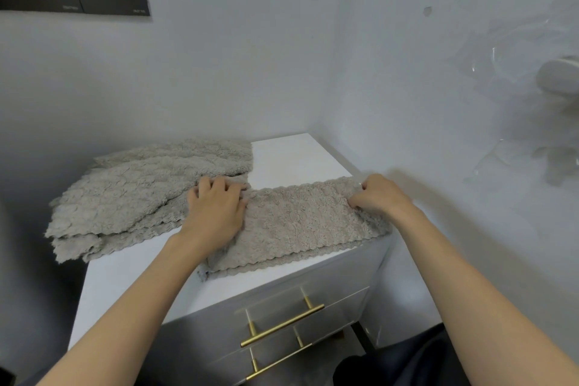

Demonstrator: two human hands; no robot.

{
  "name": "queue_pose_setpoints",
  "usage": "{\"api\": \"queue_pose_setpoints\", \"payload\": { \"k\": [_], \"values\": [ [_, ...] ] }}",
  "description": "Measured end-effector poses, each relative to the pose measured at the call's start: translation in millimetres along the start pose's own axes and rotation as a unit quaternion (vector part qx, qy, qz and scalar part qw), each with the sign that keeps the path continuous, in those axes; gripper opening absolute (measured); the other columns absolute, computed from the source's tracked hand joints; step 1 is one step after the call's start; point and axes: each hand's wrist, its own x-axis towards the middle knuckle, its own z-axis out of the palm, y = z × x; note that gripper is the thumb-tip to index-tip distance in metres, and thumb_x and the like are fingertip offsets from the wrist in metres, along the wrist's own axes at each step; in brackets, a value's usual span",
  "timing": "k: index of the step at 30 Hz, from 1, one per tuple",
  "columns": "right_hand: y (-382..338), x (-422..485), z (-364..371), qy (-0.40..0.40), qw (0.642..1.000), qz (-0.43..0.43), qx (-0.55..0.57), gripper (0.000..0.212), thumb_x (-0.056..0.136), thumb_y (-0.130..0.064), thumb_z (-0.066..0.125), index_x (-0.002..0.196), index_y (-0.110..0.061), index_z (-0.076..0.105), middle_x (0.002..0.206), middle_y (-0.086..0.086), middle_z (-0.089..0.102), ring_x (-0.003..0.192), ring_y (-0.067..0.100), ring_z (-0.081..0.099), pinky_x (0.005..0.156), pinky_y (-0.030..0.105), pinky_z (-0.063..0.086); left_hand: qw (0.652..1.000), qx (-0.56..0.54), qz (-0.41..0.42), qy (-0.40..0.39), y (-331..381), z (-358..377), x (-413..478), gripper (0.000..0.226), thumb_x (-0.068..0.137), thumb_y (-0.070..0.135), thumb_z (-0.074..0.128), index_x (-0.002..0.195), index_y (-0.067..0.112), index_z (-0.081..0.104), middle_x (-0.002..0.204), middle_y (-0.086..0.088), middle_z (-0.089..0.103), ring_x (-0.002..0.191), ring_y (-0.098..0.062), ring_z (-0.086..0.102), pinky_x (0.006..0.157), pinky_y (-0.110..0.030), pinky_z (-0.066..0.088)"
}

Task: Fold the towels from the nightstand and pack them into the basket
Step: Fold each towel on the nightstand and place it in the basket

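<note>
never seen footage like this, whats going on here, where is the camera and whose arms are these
There is no machine here. These are a person's two bare arms, filmed by one wide-angle camera worn on their head, looking forward and down, so the arms enter from the bottom edge. In front stands a white nightstand with brass drawer handles, set in a room corner. On its top a loose pile of beige towels lies at the left, and a separate towel, seemingly doubled over, lies in front. The left hand rests on that towel's left end with its fingers curled at the edge. The right hand pinches its far right corner. No basket is in view.
</note>
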Motion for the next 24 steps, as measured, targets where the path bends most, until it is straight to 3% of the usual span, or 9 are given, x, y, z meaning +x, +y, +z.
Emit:
{"api": "queue_pose_setpoints", "payload": {
  "k": [2, 5, 8, 11, 15, 18, 19, 21, 24],
  "values": [
    [-5.9, 1.4, 0.9, 0.116, 0.990, -0.044, -0.071, 0.030, 0.083, -0.011, 0.053, 0.061, -0.019, 0.034, 0.064, 0.001, 0.040, 0.069, 0.029, 0.047, 0.052, 0.025, 0.025, 1.000, -0.002, -0.011, -0.006, -0.9, -3.9, 4.7, 0.035, 0.100, 0.040, 0.033, 0.124, 0.023, 0.051, 0.124, 0.000, 0.052, 0.119, -0.025, 0.039, 0.093, -0.039, 0.023],
    [-22.6, 3.4, 0.7, 0.290, 0.944, -0.125, -0.093, 0.020, 0.091, -0.009, 0.046, 0.079, -0.013, 0.061, 0.090, 0.007, 0.063, 0.086, 0.032, 0.062, 0.062, 0.032, 0.043, 0.998, -0.061, 0.004, -0.004, 0.9, -10.0, 6.9, 0.026, 0.098, 0.037, 0.041, 0.080, 0.020, 0.046, 0.079, 0.005, 0.052, 0.085, -0.023, 0.051, 0.077, -0.035, 0.034],
    [-37.9, 15.6, 2.1, 0.329, 0.927, -0.170, -0.052, 0.029, 0.093, -0.008, 0.041, 0.100, -0.016, 0.068, 0.100, 0.005, 0.065, 0.089, 0.030, 0.061, 0.067, 0.035, 0.045, 0.986, -0.156, 0.012, -0.052, 8.7, -12.5, 5.9, 0.032, 0.097, 0.035, 0.047, 0.073, 0.018, 0.036, 0.067, 0.003, 0.042, 0.063, -0.017, 0.041, 0.055, -0.033, 0.026],
    [-50.9, 28.1, 7.4, 0.304, 0.927, -0.210, 0.067, 0.029, 0.093, -0.005, 0.042, 0.102, -0.014, 0.068, 0.095, 0.004, 0.068, 0.087, 0.025, 0.061, 0.069, 0.032, 0.045, 0.963, -0.243, -0.001, -0.113, 14.3, -14.5, 2.2, 0.035, 0.095, 0.037, 0.051, 0.073, 0.016, 0.035, 0.068, 0.001, 0.041, 0.059, -0.014, 0.035, 0.054, -0.030, 0.025],
    [-79.1, 42.3, 16.5, 0.219, 0.907, -0.263, 0.246, 0.024, 0.093, -0.003, 0.050, 0.109, -0.010, 0.068, 0.094, -0.005, 0.064, 0.094, 0.018, 0.061, 0.085, 0.022, 0.043, 0.928, -0.338, -0.046, -0.149, 19.9, -14.5, 1.1, 0.033, 0.092, 0.039, 0.057, 0.077, 0.015, 0.040, 0.077, -0.008, 0.048, 0.067, -0.019, 0.045, 0.061, -0.031, 0.036],
    [-93.2, 44.1, 24.0, 0.118, 0.895, -0.304, 0.304, 0.040, 0.093, 0.001, 0.049, 0.127, -0.018, 0.058, 0.123, -0.005, 0.059, 0.102, 0.009, 0.058, 0.080, 0.014, 0.043, 0.880, -0.437, -0.075, -0.171, 21.6, -14.4, -1.4, 0.034, 0.091, 0.033, 0.061, 0.074, 0.011, 0.042, 0.073, -0.027, 0.062, 0.060, -0.028, 0.064, 0.060, -0.040, 0.054],
    [-94.5, 43.9, 26.4, 0.094, 0.893, -0.312, 0.309, 0.047, 0.092, 0.003, 0.047, 0.132, -0.021, 0.053, 0.134, -0.005, 0.052, 0.111, 0.010, 0.055, 0.085, 0.018, 0.045, 0.881, -0.438, -0.067, -0.169, 21.7, -13.5, -2.8, 0.035, 0.091, 0.033, 0.062, 0.074, 0.009, 0.043, 0.069, -0.025, 0.066, 0.056, -0.030, 0.067, 0.057, -0.042, 0.056],
    [-93.9, 42.8, 29.2, 0.066, 0.899, -0.317, 0.296, 0.054, 0.092, 0.004, 0.044, 0.137, -0.027, 0.047, 0.146, -0.005, 0.041, 0.118, 0.013, 0.053, 0.087, 0.025, 0.049, 0.921, -0.361, -0.050, -0.140, 20.9, -11.6, -5.0, 0.039, 0.088, 0.043, 0.063, 0.087, 0.009, 0.042, 0.066, -0.009, 0.065, 0.052, -0.021, 0.064, 0.048, -0.032, 0.048],
    [-88.7, 37.4, 25.5, 0.038, 0.910, -0.311, 0.271, 0.044, 0.093, -0.001, 0.047, 0.126, -0.030, 0.056, 0.133, -0.007, 0.053, 0.093, 0.014, 0.063, 0.064, 0.018, 0.050, 0.979, -0.187, -0.040, -0.071, 18.4, -11.1, -9.8, 0.055, 0.083, 0.061, 0.058, 0.104, 0.015, 0.035, 0.073, 0.004, 0.056, 0.064, -0.015, 0.056, 0.053, -0.030, 0.040]
  ]
}}
